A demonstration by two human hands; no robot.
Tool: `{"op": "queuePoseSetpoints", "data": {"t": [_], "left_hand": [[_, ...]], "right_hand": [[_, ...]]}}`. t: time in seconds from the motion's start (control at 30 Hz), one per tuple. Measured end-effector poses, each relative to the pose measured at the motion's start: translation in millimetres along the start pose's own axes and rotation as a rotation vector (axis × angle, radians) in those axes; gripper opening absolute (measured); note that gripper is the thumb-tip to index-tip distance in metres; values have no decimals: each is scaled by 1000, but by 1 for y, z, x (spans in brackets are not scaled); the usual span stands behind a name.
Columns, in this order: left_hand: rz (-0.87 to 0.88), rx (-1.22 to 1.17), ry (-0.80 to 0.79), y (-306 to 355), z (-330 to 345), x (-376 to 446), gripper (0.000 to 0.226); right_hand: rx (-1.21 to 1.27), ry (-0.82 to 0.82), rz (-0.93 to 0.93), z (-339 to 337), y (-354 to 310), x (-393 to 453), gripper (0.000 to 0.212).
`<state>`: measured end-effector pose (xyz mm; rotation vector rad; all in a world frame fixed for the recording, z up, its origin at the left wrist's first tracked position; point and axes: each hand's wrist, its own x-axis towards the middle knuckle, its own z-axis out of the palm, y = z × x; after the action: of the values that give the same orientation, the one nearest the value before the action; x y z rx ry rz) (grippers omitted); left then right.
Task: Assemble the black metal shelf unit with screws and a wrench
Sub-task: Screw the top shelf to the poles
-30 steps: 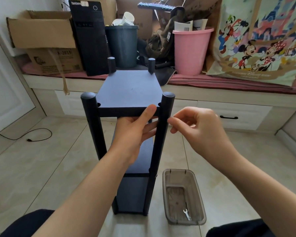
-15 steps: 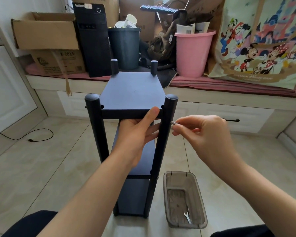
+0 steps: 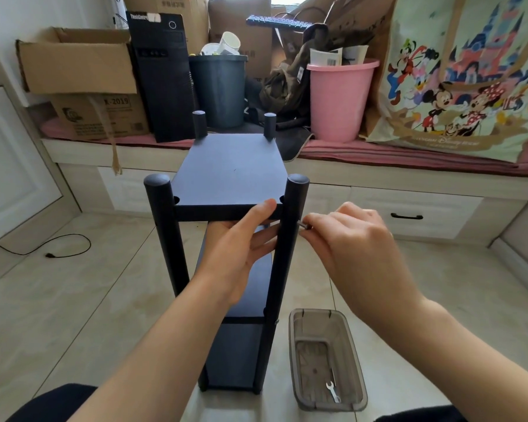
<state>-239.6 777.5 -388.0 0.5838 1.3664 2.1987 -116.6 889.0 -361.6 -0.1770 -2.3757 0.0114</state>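
The right hand [image 3: 348, 239] pinches a screw [image 3: 303, 225], now brought against the near-right post [image 3: 290, 226] of the shelf unit [image 3: 229, 169] on the floor, seemingly at its hole. The left hand [image 3: 241, 248] grips the top shelf's front edge; threading comes next.

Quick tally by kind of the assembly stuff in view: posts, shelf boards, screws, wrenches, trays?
Posts: 4 (near right post)
Shelf boards: 3 visible (top shelf)
Screws: 1, screw pinched by right hand
Wrenches: 1, wrench
Trays: 1, tray
Total: 10
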Motion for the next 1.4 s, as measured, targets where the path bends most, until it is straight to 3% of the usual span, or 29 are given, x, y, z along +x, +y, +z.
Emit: {"op": "queuePoseSetpoints", "data": {"t": [0.13, 0.33, 0.53, 0.73, 0.83, 1.03, 1.13, 1.27, 1.33, 1.4], "left_hand": [[-14, -28, 12, 1, 3, -2, 64], [-47, -65, 20, 2, 3, -2, 66], [-72, -59, 28, -1, 3, 0, 53], [-102, -77, 11, -3, 0, 1, 31], [-114, -88, -5, -2, -1, 2, 41], [-112, -78, -35, 0, -2, 2, 38], [-110, -71, -46, 1, -1, 2, 44], [-109, -64, -51, 2, -2, 2, 47], [-102, -52, -60, 3, -1, 2, 40], [-87, -32, -77, 4, -1, 2, 24]], "right_hand": [[132, 34, 53, -1, 9, -1, 9], [-15, 97, -59, 2, 5, -4, 20], [406, 29, 203, 0, 7, 1, 5], [198, 126, 40, 5, 10, 1, 12], [119, 165, -15, 10, 11, 0, 12], [611, -29, 323, 8, 16, 8, 5], [697, -56, 375, 12, 22, 13, 20], [721, -149, 278, 13, 30, 19, 63], [874, -270, 287, 11, 35, 24, 76], [955, -345, 264, 10, 38, 29, 74]]}}
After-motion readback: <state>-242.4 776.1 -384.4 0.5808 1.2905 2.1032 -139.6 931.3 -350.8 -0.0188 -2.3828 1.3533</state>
